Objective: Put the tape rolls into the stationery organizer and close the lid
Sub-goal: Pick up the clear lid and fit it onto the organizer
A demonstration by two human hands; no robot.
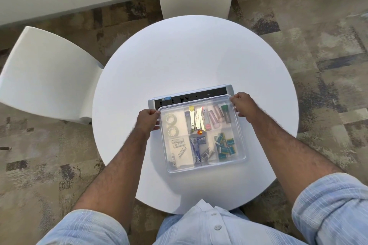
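Crowding lid point(203, 135): power strip point(191, 95) behind.

Stationery organizer point(203, 163) and lid point(235, 125) of clear, glossy plastic; round table point(179, 61) smooth matt white; socket strip point(229, 88) with brushed silver metal-look ends; chairs point(45, 73) smooth white; carpet point(318, 45) rough, mottled; shirt sleeves point(328, 211) of crinkled pale-blue cloth.

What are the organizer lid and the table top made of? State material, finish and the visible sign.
Organizer lid: apparently clear plastic, slightly frosted; the contents show through hazily. Table top: smooth matte white, likely laminate or painted board; no grain shows.
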